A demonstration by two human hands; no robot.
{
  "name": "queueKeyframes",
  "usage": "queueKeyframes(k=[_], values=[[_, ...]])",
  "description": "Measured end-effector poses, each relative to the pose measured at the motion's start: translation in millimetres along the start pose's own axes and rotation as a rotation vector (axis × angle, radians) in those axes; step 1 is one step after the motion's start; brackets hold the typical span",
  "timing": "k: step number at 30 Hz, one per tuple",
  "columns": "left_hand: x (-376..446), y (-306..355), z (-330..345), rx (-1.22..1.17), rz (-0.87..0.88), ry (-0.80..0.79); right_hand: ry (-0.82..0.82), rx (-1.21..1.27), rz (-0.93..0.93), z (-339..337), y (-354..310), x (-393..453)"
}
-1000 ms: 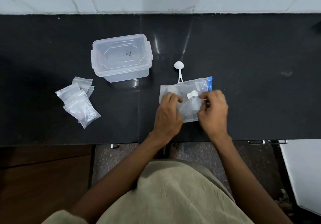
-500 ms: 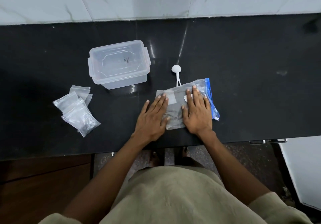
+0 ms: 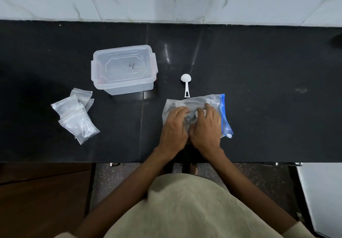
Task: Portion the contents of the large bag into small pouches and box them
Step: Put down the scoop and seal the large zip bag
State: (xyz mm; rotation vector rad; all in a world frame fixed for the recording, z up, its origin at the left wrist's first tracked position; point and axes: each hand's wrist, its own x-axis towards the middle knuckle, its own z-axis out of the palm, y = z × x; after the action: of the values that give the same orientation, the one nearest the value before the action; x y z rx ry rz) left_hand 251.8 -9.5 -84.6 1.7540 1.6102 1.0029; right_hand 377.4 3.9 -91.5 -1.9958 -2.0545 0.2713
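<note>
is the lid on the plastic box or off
On. The clear lid sits flat across the top of the plastic box, its side latches folded down against the walls.

Both forearms are reaching up from the lower part of the frame, converging toward its centre. The left hand point(image 3: 173, 126) is lying palm down just left of centre, its fingers bending slightly at the knuckles and pointing toward the upper right. The right hand point(image 3: 206, 126) is lying palm down just beside it, fingers likewise bending and pointing up (the two thumbs are nearly touching). Both wrists are angling inward, the bare forearms spreading apart lower down.
</note>
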Motion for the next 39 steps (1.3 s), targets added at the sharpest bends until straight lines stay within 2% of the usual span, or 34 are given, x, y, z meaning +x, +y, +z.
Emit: queueKeyframes(k=[2,4,7,9,13,17,21,24,26,30,33,35,37,39], values=[[5,-9,20,0.063,-0.029,-0.127,0.053,0.037,-0.132,8,1,8],[9,-23,30,0.218,-0.047,-0.216,-0.022,0.119,-0.211,15,8,15],[8,-31,27,0.515,0.065,-0.253,-0.125,0.107,-0.227,18,22,17],[7,-30,24,0.604,0.104,-0.254,-0.133,0.018,-0.207,16,32,17],[6,-33,19,0.635,0.056,-0.258,-0.127,-0.073,-0.137,13,45,13],[-2,-40,5,0.633,-0.036,-0.243,-0.113,-0.060,-0.092,12,47,3],[-3,-40,-2,0.613,-0.094,-0.255,-0.168,-0.083,-0.047,-2,47,-3],[-2,-36,0,0.656,-0.111,-0.289,-0.064,0.020,-0.022,-14,31,8],[-1,-33,0,0.670,-0.127,-0.307,-0.039,0.094,-0.078,-7,19,20],[-2,-32,-1,0.696,-0.119,-0.315,-0.179,0.005,-0.239,21,16,28],[0,-30,-3,0.708,-0.128,-0.316,-0.195,0.003,-0.142,18,24,29],[0,-28,-4,0.706,-0.141,-0.333,-0.220,0.120,-0.025,6,26,36],[0,-27,-2,0.704,-0.150,-0.339,-0.273,0.441,0.096,-18,27,43],[1,-23,-2,0.689,-0.168,-0.336,-0.217,0.806,0.192,-48,28,45]])
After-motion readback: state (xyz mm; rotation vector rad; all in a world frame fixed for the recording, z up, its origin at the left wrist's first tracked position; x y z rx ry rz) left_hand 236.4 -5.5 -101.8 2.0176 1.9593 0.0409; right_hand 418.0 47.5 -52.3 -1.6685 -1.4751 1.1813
